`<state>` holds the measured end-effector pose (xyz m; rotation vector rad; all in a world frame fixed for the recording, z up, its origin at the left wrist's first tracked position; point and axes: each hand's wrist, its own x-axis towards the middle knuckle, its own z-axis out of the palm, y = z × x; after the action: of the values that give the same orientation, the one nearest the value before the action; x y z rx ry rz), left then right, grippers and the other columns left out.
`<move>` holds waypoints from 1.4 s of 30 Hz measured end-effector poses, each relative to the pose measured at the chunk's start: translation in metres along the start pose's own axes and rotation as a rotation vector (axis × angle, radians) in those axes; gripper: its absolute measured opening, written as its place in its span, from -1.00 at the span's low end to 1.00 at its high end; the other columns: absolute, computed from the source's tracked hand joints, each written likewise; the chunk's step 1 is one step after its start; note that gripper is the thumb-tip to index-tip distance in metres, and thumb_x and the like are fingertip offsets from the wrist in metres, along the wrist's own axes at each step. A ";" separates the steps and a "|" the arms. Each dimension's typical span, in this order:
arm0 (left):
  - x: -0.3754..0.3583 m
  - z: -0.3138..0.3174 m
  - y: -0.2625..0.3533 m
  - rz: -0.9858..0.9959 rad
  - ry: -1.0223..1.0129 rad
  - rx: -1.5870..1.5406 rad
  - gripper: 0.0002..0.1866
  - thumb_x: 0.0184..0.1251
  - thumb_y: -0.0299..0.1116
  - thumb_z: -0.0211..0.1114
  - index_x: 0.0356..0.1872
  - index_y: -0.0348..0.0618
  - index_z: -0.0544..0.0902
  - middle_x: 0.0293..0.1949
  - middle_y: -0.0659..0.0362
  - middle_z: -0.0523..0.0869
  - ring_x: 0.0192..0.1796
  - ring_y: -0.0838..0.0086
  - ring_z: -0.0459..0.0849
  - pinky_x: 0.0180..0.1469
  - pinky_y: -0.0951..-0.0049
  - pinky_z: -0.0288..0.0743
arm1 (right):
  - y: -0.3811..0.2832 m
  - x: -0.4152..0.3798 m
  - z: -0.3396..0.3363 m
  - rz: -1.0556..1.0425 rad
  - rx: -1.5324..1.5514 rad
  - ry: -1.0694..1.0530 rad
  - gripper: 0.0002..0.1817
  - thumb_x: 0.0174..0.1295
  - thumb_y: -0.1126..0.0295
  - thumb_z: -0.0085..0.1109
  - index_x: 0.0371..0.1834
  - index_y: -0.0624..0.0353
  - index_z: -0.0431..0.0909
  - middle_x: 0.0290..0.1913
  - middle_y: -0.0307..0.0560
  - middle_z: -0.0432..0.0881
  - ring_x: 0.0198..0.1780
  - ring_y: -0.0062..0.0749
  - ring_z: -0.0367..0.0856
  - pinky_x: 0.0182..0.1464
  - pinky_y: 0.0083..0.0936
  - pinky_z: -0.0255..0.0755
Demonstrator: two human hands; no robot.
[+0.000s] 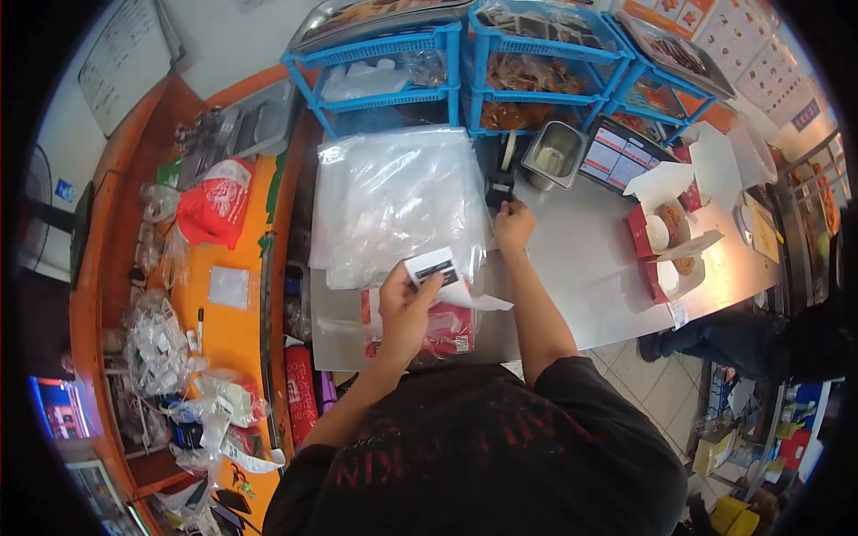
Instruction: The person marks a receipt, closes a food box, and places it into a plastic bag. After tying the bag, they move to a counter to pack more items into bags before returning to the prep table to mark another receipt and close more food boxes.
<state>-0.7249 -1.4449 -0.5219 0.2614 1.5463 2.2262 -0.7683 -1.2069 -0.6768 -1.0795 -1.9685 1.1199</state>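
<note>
My left hand point(407, 308) is closed round a white paper slip point(433, 268) with a dark printed block, its loose end trailing to the right. Below it lies a red and white package point(447, 332), partly under clear plastic. My right hand point(515, 225) is closed at the near end of a black tape dispenser point(502, 179); whatever its fingertips pinch is too small to make out. Between and beyond the hands, a stack of clear plastic bags point(393, 196) lies on the metal table point(572, 268).
Blue racks point(375, 94) with trays of packets stand at the back. Right of the dispenser are a metal container point(554, 156), a tablet point(621, 154) and open red and white food boxes point(663, 234). A red bag point(217, 201) sits on the orange shelf at left. Another person's dark-clothed leg shows at right.
</note>
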 end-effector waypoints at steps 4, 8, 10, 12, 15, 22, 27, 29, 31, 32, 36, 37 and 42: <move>0.017 0.006 -0.005 0.111 -0.019 0.089 -0.76 0.26 -0.62 0.16 -0.05 -0.36 0.49 -0.20 0.15 0.64 -0.17 0.62 0.59 -0.08 0.59 0.46 | -0.043 -0.015 -0.032 0.067 0.101 -0.215 -0.79 0.06 0.34 0.26 -0.31 0.26 0.68 0.01 0.25 0.57 0.20 -0.04 0.45 0.16 -0.39 0.31; 0.025 0.013 -0.006 0.049 -0.045 0.104 -0.73 0.26 -0.63 0.13 -0.01 -0.35 0.48 -0.18 0.15 0.63 -0.13 0.62 0.57 -0.05 0.58 0.46 | -0.136 -0.067 -0.089 0.097 0.743 -0.518 -0.79 0.10 0.37 0.27 -0.27 0.27 0.68 0.12 0.15 0.53 0.26 -0.17 0.39 0.21 -0.43 0.27; 0.016 0.025 -0.007 0.060 -0.084 0.074 -0.73 0.26 -0.63 0.13 -0.01 -0.35 0.48 -0.18 0.16 0.63 -0.14 0.62 0.57 -0.06 0.58 0.46 | -0.145 -0.078 -0.096 -0.244 0.589 -0.777 -0.71 0.23 0.44 0.11 0.00 0.30 0.56 0.25 0.12 0.39 0.35 -0.21 0.23 0.27 -0.40 0.16; 0.012 0.028 -0.010 0.075 -0.129 0.043 -0.73 0.26 -0.63 0.13 0.00 -0.34 0.48 -0.19 0.17 0.63 -0.14 0.63 0.57 -0.06 0.58 0.46 | -0.133 -0.080 -0.078 -0.198 0.547 -0.619 -0.62 0.24 0.41 0.11 0.13 0.27 0.45 0.30 0.12 0.31 0.34 -0.22 0.23 0.27 -0.40 0.15; 0.013 0.017 -0.011 -0.005 -0.097 0.058 -0.73 0.26 -0.60 0.15 0.00 -0.34 0.49 -0.18 0.21 0.62 -0.13 0.64 0.56 -0.06 0.59 0.44 | -0.086 -0.035 -0.047 -0.077 0.420 -0.192 -0.32 0.22 0.25 0.15 0.38 0.15 0.12 0.32 0.17 0.24 0.26 -0.12 0.31 0.24 -0.31 0.23; 0.001 0.009 -0.016 -0.033 -0.045 0.017 -0.67 0.23 -0.64 0.16 0.04 -0.33 0.46 -0.16 0.20 0.62 -0.11 0.62 0.57 -0.03 0.58 0.45 | -0.026 0.045 0.005 0.395 0.372 -0.180 -0.71 0.18 0.37 0.19 -0.05 0.24 0.60 -0.21 -0.05 0.61 -0.11 -0.43 0.49 0.02 -0.53 0.30; 0.006 0.001 -0.011 0.045 -0.013 -0.003 -0.61 0.18 -0.68 0.19 0.07 -0.32 0.44 -0.13 0.18 0.61 -0.09 0.60 0.58 -0.01 0.58 0.45 | -0.009 0.001 0.016 0.157 0.512 0.000 -0.82 0.01 0.40 0.31 -0.59 0.31 0.65 -0.40 -0.05 0.67 -0.19 -0.25 0.60 -0.04 -0.48 0.39; 0.005 0.000 -0.014 0.044 -0.009 -0.018 -0.61 0.18 -0.68 0.19 0.07 -0.32 0.44 -0.14 0.18 0.61 -0.10 0.60 0.58 -0.02 0.58 0.46 | 0.004 0.000 0.015 -0.026 0.194 0.085 -0.82 0.00 0.41 0.31 -0.61 0.32 0.63 -0.38 0.03 0.67 -0.20 -0.15 0.61 -0.07 -0.46 0.41; 0.007 0.002 -0.010 0.063 -0.012 -0.010 -0.61 0.17 -0.67 0.20 0.06 -0.32 0.45 -0.14 0.17 0.61 -0.10 0.60 0.58 -0.02 0.58 0.46 | 0.005 -0.004 0.008 -0.217 -0.110 0.175 -0.78 -0.01 0.41 0.27 -0.64 0.36 0.56 -0.34 0.26 0.62 -0.23 0.14 0.58 -0.14 -0.35 0.46; 0.007 0.002 -0.010 0.067 0.005 -0.006 -0.61 0.17 -0.67 0.20 0.06 -0.32 0.45 -0.14 0.17 0.61 -0.10 0.60 0.58 -0.02 0.58 0.46 | -0.005 -0.006 -0.003 -0.221 -0.103 0.158 -0.78 -0.01 0.41 0.27 -0.64 0.36 0.56 -0.34 0.26 0.62 -0.23 0.14 0.58 -0.14 -0.35 0.46; 0.018 0.010 -0.006 0.095 0.065 -0.077 -0.65 0.20 -0.63 0.21 0.03 -0.33 0.47 -0.14 0.17 0.61 -0.12 0.60 0.58 -0.04 0.59 0.46 | -0.065 -0.031 -0.052 -0.295 0.202 -0.214 -0.60 0.15 0.30 0.21 0.04 0.23 0.48 -0.12 0.09 0.62 -0.22 -0.21 0.62 -0.15 -0.39 0.44; 0.023 0.012 -0.006 0.159 0.124 -0.078 -0.69 0.21 -0.61 0.21 0.00 -0.33 0.50 -0.14 0.17 0.62 -0.12 0.60 0.58 -0.06 0.60 0.45 | -0.096 -0.049 -0.075 -0.236 0.462 -0.579 -0.48 0.15 0.35 0.20 0.19 0.17 0.31 -0.06 0.06 0.59 -0.20 -0.28 0.61 -0.14 -0.43 0.43; 0.059 -0.009 0.044 0.376 0.430 -0.077 -0.85 0.19 -0.49 0.30 -0.24 -0.32 0.62 -0.34 0.21 0.67 -0.29 0.61 0.60 -0.23 0.64 0.45 | -0.170 -0.087 -0.116 -0.378 0.194 -1.154 -0.21 0.10 0.56 0.13 0.39 0.11 -0.05 -0.22 0.13 0.62 -0.21 -0.26 0.61 -0.13 -0.44 0.43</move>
<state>-0.7910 -1.4403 -0.4887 0.0515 1.7318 2.7713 -0.6915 -1.2906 -0.4845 0.1801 -2.6113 1.8684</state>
